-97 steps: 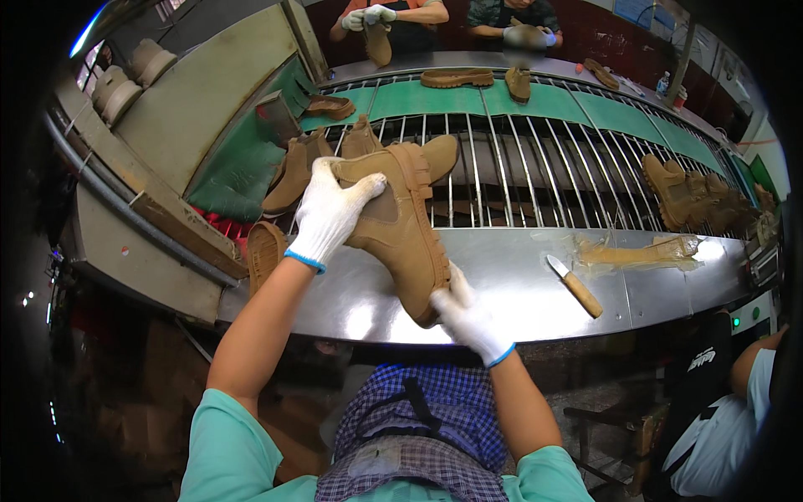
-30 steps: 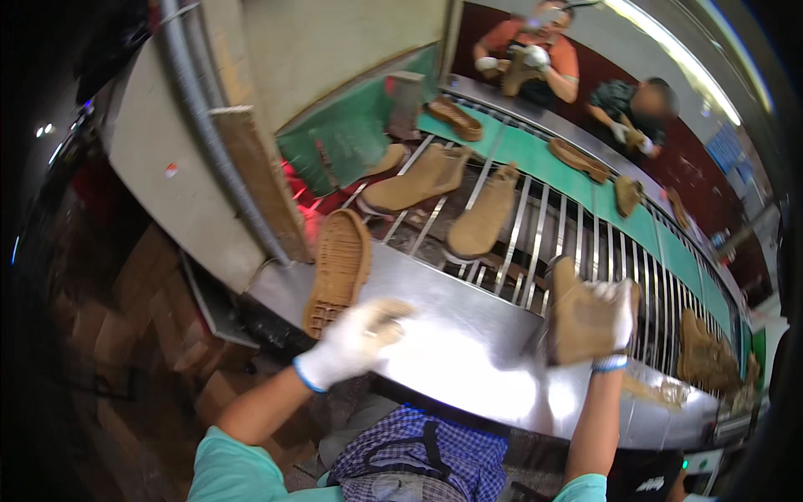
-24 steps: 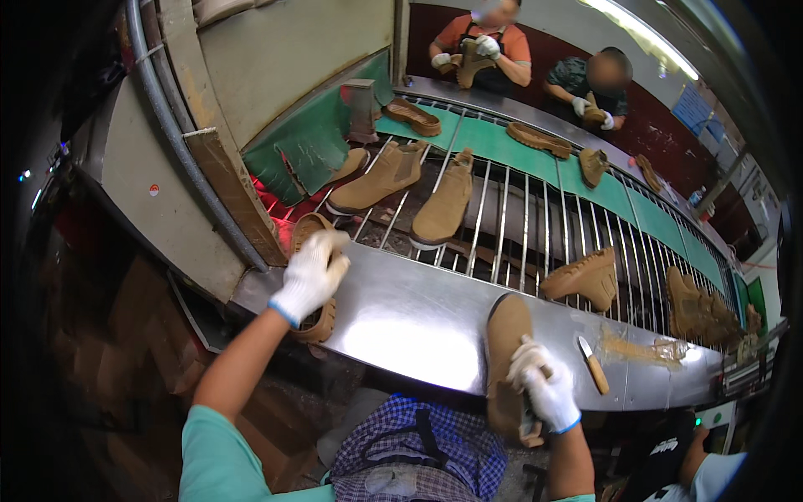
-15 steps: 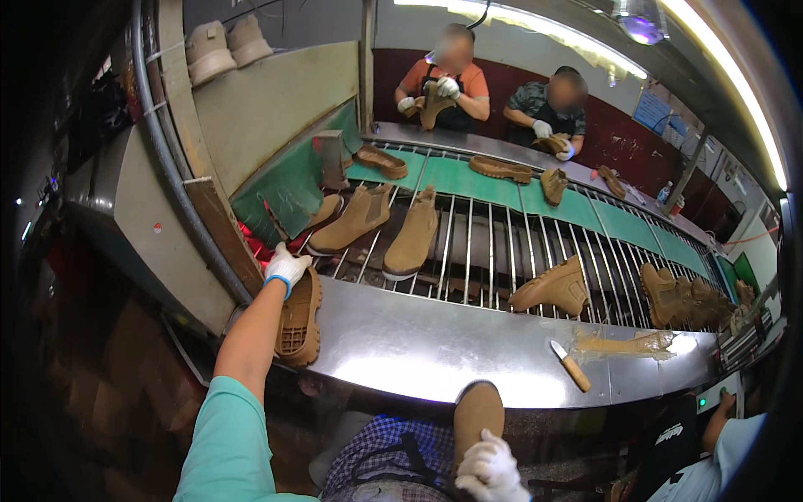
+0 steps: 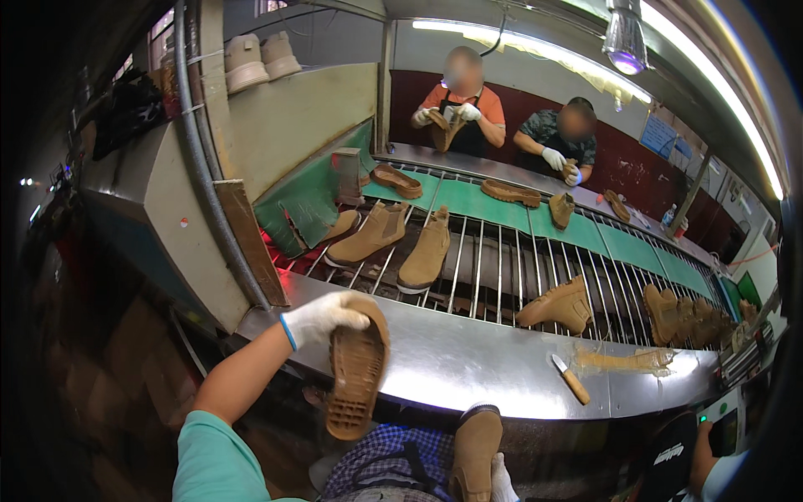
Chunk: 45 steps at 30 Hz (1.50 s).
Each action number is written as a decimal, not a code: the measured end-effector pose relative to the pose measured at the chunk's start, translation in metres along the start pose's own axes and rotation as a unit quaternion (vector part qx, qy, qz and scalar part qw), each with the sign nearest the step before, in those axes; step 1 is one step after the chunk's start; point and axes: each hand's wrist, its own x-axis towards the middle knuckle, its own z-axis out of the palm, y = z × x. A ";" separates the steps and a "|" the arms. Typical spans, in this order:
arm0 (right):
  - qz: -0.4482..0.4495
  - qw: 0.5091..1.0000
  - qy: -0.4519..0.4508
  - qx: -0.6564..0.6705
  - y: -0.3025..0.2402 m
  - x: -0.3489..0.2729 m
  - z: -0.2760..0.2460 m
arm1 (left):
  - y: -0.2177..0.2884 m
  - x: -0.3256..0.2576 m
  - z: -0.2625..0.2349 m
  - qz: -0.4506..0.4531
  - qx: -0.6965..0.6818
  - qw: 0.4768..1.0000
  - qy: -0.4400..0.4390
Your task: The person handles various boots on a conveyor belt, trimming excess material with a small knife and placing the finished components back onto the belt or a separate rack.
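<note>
A brown shoe sole (image 5: 355, 381) hangs in front of the metal counter's left part, its hollow, gridded inner side showing. Closed round its upper end is my white-gloved left hand (image 5: 326, 318). Low in the middle, my right hand (image 5: 502, 481), also gloved, grips a tan ankle boot (image 5: 478, 443) above my lap. The boot's toe points up toward the counter, and the boot hides most of that hand's fingers. Two more tan boots, one with an elastic side (image 5: 368, 237) and one toe toward me (image 5: 424, 251), rest on the roller conveyor's left end.
A wooden-handled knife (image 5: 571, 381) lies on the metal counter (image 5: 468, 368). On the rollers is another tan boot (image 5: 556, 306), with several more at the far right. Soles lie on the green belt (image 5: 468, 203). Two co-workers handle footwear across the conveyor; a third person's arm (image 5: 703, 460) shows lower right.
My left hand has lifted the sole off the counter's left end and brought it right and nearer. The boot in my right hand has come slightly nearer and turned. My view has shifted somewhat.
</note>
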 end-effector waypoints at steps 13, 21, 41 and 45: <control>-0.146 0.940 -0.045 0.303 -0.030 0.019 -0.024 | -0.066 -0.015 0.157 0.140 0.185 0.965 -0.124; -0.182 0.924 -0.044 0.334 -0.058 0.003 -0.027 | -0.074 -0.010 0.186 0.118 0.196 0.912 -0.340; 0.037 0.944 0.138 0.298 0.022 -0.056 -0.023 | -0.182 0.009 0.187 -0.088 -0.297 0.913 -0.266; 0.055 0.950 0.146 0.272 0.059 -0.079 -0.038 | -0.160 0.021 0.194 -0.079 -0.217 0.924 -0.306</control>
